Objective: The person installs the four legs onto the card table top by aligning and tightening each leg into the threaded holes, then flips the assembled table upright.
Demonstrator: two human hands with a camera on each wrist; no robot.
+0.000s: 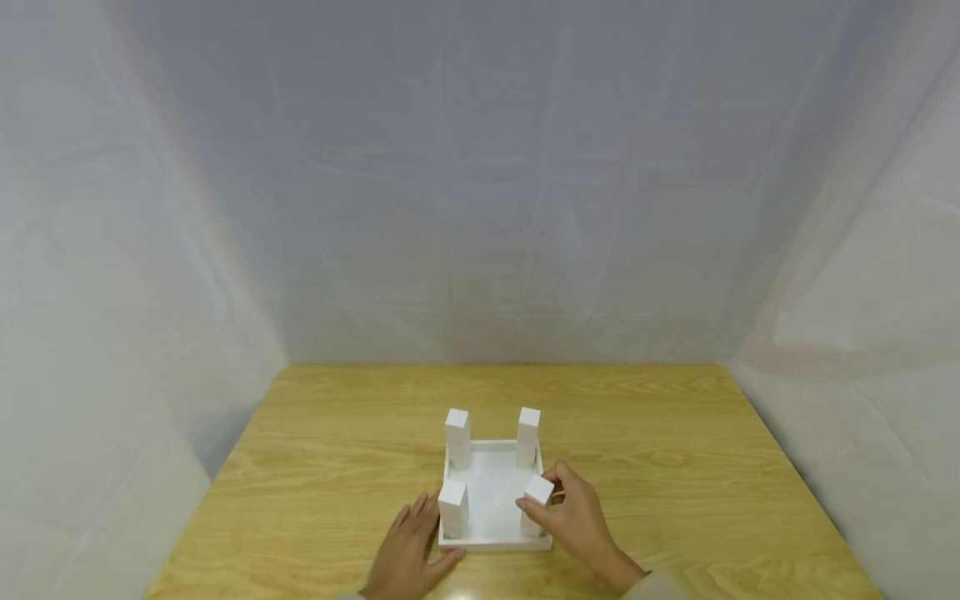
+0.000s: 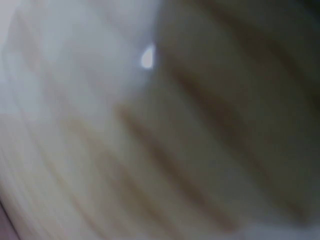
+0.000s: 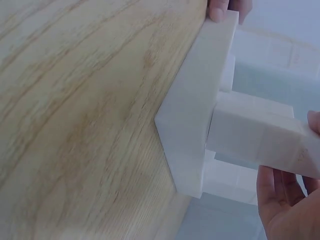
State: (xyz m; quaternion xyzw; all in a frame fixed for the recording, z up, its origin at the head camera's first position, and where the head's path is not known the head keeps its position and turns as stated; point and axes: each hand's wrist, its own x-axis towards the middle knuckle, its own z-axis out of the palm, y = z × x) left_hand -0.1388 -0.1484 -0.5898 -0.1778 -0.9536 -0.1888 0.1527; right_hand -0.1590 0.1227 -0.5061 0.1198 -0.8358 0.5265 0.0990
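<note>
A shallow white tray (image 1: pixel 491 500) with a low rim carries a white block column at each corner. My right hand (image 1: pixel 576 515) pinches the white block (image 1: pixel 538 490) topping the near right column, thumb on one side and fingers on the other. Seams along that column (image 3: pixel 250 125) show in the right wrist view. Beside the near left column (image 1: pixel 453 507), my left hand (image 1: pixel 407 543) lies flat with fingers spread, touching the tray's left side and near left corner. Only blurred wood grain appears in the left wrist view.
Two more white columns rise at the back, one far left (image 1: pixel 457 437) and one far right (image 1: pixel 528 436). The tray stands near the front of a wooden table (image 1: pixel 337 442). Pale sheeting (image 1: pixel 510 208) hangs behind the table and along both sides.
</note>
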